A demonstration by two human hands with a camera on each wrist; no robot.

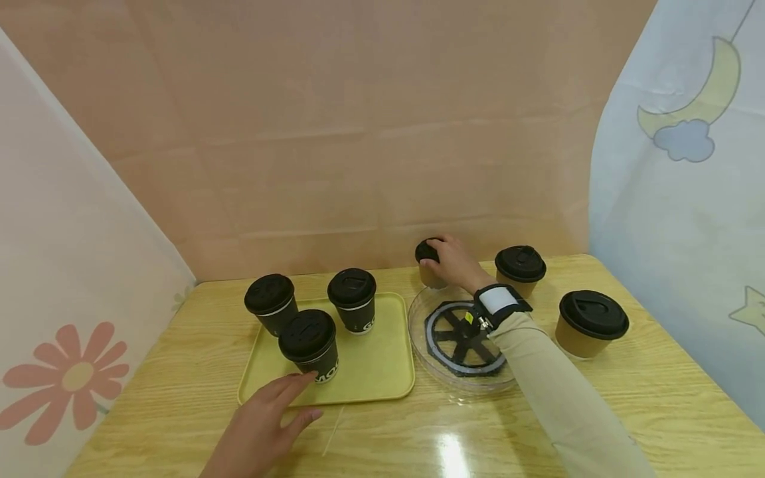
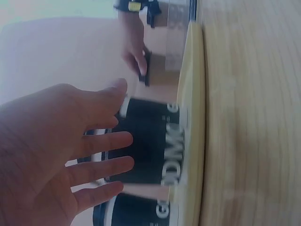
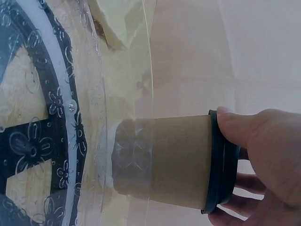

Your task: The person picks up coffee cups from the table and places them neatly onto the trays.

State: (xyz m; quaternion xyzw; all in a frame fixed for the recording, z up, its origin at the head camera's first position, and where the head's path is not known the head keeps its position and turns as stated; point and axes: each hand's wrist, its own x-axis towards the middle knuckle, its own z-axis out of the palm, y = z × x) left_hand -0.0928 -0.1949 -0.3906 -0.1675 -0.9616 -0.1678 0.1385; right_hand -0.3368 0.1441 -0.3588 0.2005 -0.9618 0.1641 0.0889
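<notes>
My right hand (image 1: pixel 459 262) holds a brown paper cup (image 3: pixel 181 160) by its black lid (image 3: pixel 223 162), thumb on one side and fingers on the other. This cup stands behind a clear round dish (image 1: pixel 421 362), whose wall covers its base in the right wrist view. My left hand (image 1: pixel 263 425), fingers spread and fairly straight, is beside the nearest black paper cup (image 1: pixel 317 364); whether a fingertip touches it I cannot tell. That cup stands upright on a yellow tray (image 1: pixel 382 372) with two more lidded black cups, one at the back left (image 1: pixel 271 305) and one at the back right (image 1: pixel 352 302).
Two more brown cups with black lids stand to the right, one farther back (image 1: pixel 520 269) and one nearer (image 1: pixel 588 325). Under the clear dish's surface shows a black spoked wheel shape (image 1: pixel 460 345). A peach cloth (image 1: pixel 358 133) hangs behind the wooden table (image 1: pixel 388 438).
</notes>
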